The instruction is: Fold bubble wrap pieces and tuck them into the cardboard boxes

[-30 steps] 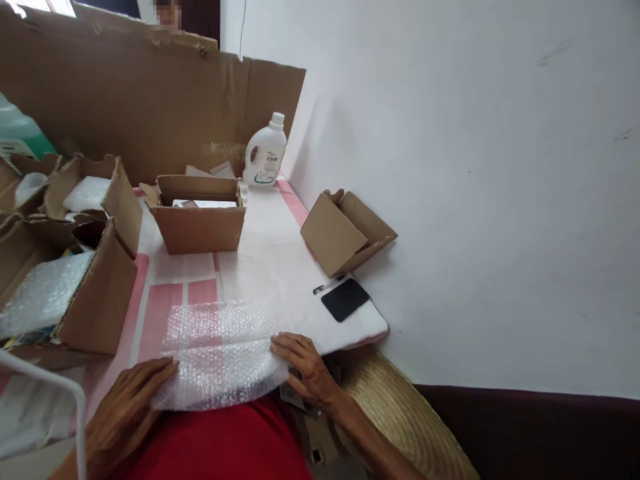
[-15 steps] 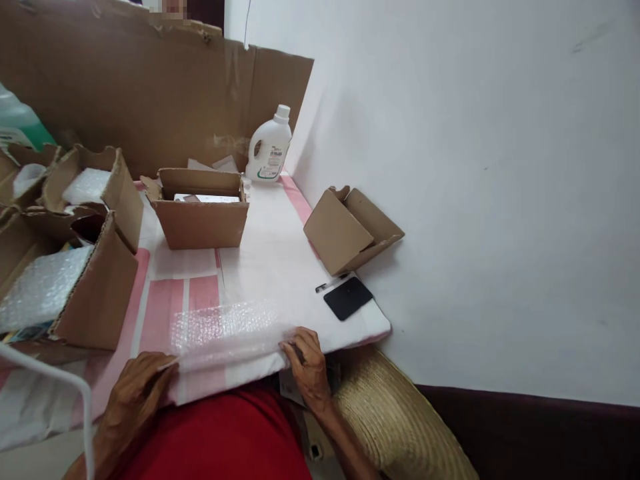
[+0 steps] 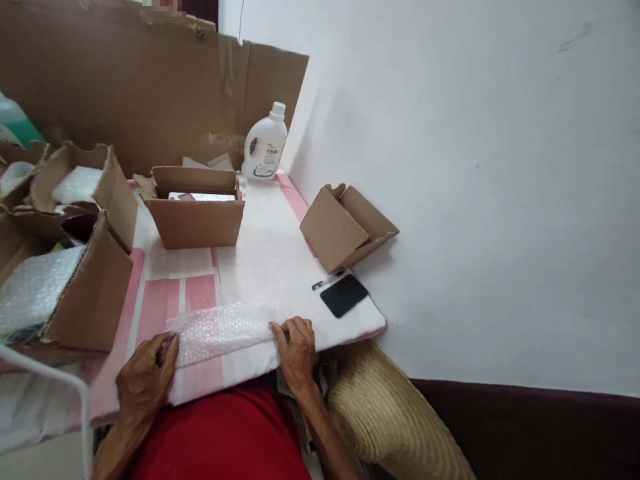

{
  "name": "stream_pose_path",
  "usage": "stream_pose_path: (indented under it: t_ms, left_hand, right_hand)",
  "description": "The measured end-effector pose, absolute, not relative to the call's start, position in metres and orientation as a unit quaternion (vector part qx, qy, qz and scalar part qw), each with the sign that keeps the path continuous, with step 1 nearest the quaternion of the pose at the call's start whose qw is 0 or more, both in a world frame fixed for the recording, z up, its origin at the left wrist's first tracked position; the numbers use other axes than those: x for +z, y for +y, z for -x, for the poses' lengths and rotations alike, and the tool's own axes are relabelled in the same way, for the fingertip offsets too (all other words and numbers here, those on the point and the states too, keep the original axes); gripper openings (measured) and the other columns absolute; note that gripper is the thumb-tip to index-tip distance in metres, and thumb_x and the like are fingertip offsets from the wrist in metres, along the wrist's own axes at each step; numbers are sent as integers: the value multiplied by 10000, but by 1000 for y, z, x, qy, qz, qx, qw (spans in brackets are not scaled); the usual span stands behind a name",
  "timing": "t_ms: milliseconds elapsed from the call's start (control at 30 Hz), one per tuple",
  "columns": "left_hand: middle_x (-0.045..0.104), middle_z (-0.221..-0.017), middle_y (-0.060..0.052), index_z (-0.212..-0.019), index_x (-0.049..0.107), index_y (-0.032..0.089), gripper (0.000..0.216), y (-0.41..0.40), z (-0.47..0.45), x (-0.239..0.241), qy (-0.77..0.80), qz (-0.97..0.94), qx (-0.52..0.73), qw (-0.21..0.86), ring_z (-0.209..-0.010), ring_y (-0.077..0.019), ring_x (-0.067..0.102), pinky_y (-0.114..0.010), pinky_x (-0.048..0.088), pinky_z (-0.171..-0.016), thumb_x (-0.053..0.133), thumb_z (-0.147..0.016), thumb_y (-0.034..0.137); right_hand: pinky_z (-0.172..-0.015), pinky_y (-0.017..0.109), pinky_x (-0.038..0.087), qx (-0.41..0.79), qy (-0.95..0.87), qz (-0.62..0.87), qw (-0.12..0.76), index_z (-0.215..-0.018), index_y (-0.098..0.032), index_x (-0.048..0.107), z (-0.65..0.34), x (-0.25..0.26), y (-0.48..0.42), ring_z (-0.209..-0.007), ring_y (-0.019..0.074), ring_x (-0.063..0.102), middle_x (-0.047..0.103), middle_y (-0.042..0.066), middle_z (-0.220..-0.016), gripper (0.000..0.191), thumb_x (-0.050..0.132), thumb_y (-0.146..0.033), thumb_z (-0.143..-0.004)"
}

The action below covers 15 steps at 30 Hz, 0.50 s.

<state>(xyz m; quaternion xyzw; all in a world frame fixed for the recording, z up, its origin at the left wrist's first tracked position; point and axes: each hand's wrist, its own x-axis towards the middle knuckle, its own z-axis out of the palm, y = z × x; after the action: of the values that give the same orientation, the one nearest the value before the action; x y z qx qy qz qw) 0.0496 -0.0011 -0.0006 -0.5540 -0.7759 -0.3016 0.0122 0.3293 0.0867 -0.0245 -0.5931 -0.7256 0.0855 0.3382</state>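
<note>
A sheet of bubble wrap [image 3: 223, 331] lies rolled into a narrow bundle across the near edge of the pink and white table [image 3: 265, 260]. My left hand [image 3: 145, 383] grips its left end with the fingers curled round it. At the right end my right hand [image 3: 295, 350] presses and curls over the roll. What is inside the roll is hidden. My red shirt fills the bottom of the view.
An open cardboard box [image 3: 195, 212] stands mid-table, a tilted empty box [image 3: 345, 228] leans by the white wall. More boxes with bubble wrap [image 3: 75, 280] crowd the left. A white jug [image 3: 264, 145], a black pad [image 3: 344, 295], a pen [image 3: 327, 281] and a straw hat [image 3: 390, 413] are near.
The bubble wrap lay flat and overhanging the table's edge; both hands have rolled it away from me into a tight bundle and moved forward onto the table.
</note>
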Motion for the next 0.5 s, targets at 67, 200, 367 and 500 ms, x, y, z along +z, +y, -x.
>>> stream_pose_path:
  t_ms: [67, 200, 367, 500]
  left_hand:
    - [680, -783, -11, -1018, 694, 207, 305, -2, -50, -2, -772, 566, -288, 36, -695, -152, 644, -247, 436, -627, 501, -955, 434]
    - [711, -849, -32, -1028, 685, 201, 297, -5, -50, -5, -755, 588, -281, 78, -742, -173, 661, -267, 448, -660, 492, -967, 418]
    - [713, -871, -36, -1032, 665, 197, 233, -8, -49, -7, -734, 613, -275, 98, -781, -183, 665, -279, 471, -722, 510, -970, 360]
    - [699, -927, -83, -1247, 614, 151, 357, -6, -52, -2, -745, 604, -247, 139, -867, -235, 657, -340, 497, -823, 523, -966, 352]
  right_hand:
    - [-781, 359, 392, 73, -725, 600, 330, -685, -236, 511, -328, -26, 90, -804, 232, 490, 579, 35, -749, 394, 504, -410, -1039]
    - [-757, 364, 384, 57, -727, 616, 298, -643, -249, 487, -326, -26, 97, -781, 243, 482, 575, 39, -718, 424, 539, -442, -1017]
    - [-729, 356, 366, 62, -720, 644, 252, -614, -251, 479, -324, -25, 106, -760, 241, 491, 594, 42, -706, 434, 615, -447, -976]
    - [-717, 351, 361, 71, -715, 656, 230, -610, -253, 477, -324, -22, 109, -768, 244, 513, 604, 41, -710, 423, 673, -425, -943]
